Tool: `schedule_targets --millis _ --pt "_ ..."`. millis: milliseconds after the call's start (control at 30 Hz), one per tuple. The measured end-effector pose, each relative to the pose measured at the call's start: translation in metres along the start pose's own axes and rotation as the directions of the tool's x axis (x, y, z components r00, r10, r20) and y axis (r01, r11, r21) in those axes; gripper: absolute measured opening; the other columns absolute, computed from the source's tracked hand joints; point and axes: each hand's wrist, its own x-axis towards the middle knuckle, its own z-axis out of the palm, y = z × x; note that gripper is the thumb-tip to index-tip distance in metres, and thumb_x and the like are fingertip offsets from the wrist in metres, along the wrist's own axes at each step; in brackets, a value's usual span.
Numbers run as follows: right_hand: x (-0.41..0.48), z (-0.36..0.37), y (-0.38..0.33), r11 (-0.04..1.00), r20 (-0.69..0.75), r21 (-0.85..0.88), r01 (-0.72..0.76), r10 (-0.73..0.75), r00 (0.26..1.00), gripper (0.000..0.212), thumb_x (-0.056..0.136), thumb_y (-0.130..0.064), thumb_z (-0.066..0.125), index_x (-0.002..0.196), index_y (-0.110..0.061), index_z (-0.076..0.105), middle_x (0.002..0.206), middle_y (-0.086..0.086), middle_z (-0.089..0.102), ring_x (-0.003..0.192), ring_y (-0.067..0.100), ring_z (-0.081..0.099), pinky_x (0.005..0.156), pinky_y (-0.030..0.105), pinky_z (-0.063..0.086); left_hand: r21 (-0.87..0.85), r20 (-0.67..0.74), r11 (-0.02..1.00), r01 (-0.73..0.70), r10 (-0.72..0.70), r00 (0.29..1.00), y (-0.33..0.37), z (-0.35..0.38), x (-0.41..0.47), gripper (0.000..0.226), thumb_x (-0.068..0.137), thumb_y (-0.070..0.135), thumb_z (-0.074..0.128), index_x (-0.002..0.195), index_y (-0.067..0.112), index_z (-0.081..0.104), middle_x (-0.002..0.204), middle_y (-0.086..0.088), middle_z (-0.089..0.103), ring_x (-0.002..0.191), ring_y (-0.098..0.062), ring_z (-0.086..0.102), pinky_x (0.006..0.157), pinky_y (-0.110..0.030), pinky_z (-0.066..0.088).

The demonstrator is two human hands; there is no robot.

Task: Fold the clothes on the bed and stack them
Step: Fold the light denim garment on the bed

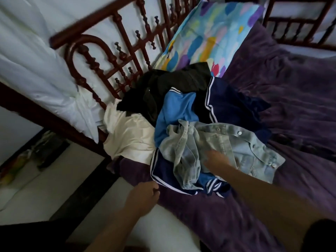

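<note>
A loose heap of clothes lies on the purple bedspread. On top is a light denim jacket with metal buttons. Under it lie a blue and navy jacket with white stripes, a black garment behind, and a cream garment at the left. My right hand rests fingers spread on the denim jacket, holding nothing that I can see. My left hand hovers at the bed's near edge, just left of the navy jacket's striped hem, fingers curled with nothing in them.
A colourful pillow leans at the head of the bed. A dark red carved wooden bed frame runs along the left, with white netting draped outside it. The floor lies at lower left. Bare purple bedspread stretches to the right.
</note>
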Motion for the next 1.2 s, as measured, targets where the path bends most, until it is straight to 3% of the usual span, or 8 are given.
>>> schedule_targets --millis 133,233,333,433,600,800,1000,1200 --pt "0.095 -0.018 -0.04 0.991 -0.151 -0.07 0.115 -0.125 0.981 0.079 0.087 -0.006 0.053 0.148 -0.037 0.013 0.155 0.009 0.019 0.135 0.032 0.03 0.09 0.045 0.048 -0.083 0.012 0.995 0.048 -0.047 0.999 -0.01 0.0 0.062 0.02 0.091 0.03 0.05 0.103 0.022 0.064 0.084 0.009 0.064 0.087 -0.013 0.063 0.077 -0.026 0.047" --pt "0.146 -0.023 -0.057 0.966 -0.097 -0.138 0.219 -0.233 0.968 0.052 0.091 -0.021 0.056 0.14 -0.032 0.042 0.159 0.005 0.013 0.142 0.031 0.017 0.106 0.05 0.038 -0.084 0.097 0.993 0.081 -0.073 0.993 -0.009 0.008 0.087 0.024 0.093 0.029 0.052 0.112 0.021 0.064 0.099 0.005 0.068 0.098 -0.014 0.063 0.085 -0.029 0.049" --pt "0.157 -0.038 -0.064 0.96 -0.188 0.137 0.243 -0.216 0.958 0.013 0.084 -0.026 0.058 0.091 -0.018 0.065 0.114 0.002 0.059 0.114 0.023 0.05 0.089 0.039 0.042 -0.097 0.122 0.99 0.1 -0.088 0.989 0.001 0.009 0.104 0.034 0.093 0.033 0.054 0.124 0.02 0.058 0.11 0.002 0.065 0.103 -0.013 0.06 0.089 -0.03 0.048" --pt "0.14 -0.069 -0.073 0.878 -0.258 0.391 0.276 -0.183 0.949 0.028 0.084 -0.023 0.058 0.061 -0.015 0.044 0.06 -0.002 0.047 0.06 0.015 0.047 0.058 0.032 0.034 -0.248 0.152 0.958 0.144 -0.109 0.982 0.021 0.009 0.122 0.064 0.085 0.05 0.061 0.138 0.02 0.042 0.127 0.002 0.053 0.117 -0.016 0.053 0.096 -0.028 0.043" --pt "0.095 -0.14 -0.073 0.768 -0.365 0.538 0.348 -0.16 0.917 0.034 0.087 -0.017 0.059 0.06 -0.003 0.043 0.054 0.0 0.039 0.052 0.009 0.036 0.053 0.033 0.032 -0.576 0.022 0.804 0.152 -0.17 0.985 0.065 -0.005 0.153 0.047 0.074 0.055 0.063 0.099 0.015 0.062 0.089 -0.002 0.067 0.082 -0.019 0.064 0.078 -0.043 0.053" --pt "0.035 -0.234 -0.028 0.783 -0.439 0.57 0.249 0.033 0.898 0.031 0.088 -0.022 0.067 0.07 -0.007 0.046 0.062 0.003 0.041 0.056 0.012 0.038 0.056 0.031 0.033 -0.467 -0.275 0.87 -0.159 0.028 0.961 0.081 -0.109 0.181 0.015 0.091 0.018 0.059 0.083 0.005 0.059 0.076 -0.011 0.061 0.075 -0.028 0.06 0.066 -0.035 0.043" --pt "-0.056 -0.279 -0.03 0.983 -0.53 0.18 0.044 0.059 0.846 0.038 0.073 -0.046 0.078 0.095 -0.021 0.061 0.085 -0.002 0.064 0.08 0.019 0.06 0.068 0.035 0.048 -0.203 -0.553 0.808 -0.553 0.371 0.746 0.104 -0.258 0.17 0.016 0.088 0.021 0.059 0.079 0.007 0.057 0.071 -0.006 0.06 0.071 -0.028 0.059 0.063 -0.039 0.047" --pt "-0.121 -0.309 -0.068 0.995 -0.822 0.066 -0.077 0.098 0.56 0.02 0.09 -0.036 0.06 0.082 -0.018 0.058 0.073 0.004 0.058 0.072 0.031 0.057 0.055 0.035 0.04 0.115 -0.671 0.677 -0.727 0.592 0.446 0.136 -0.33 0.128 0.007 0.086 0.014 0.061 0.089 0.008 0.06 0.082 -0.016 0.067 0.081 -0.039 0.062 0.062 -0.041 0.042"
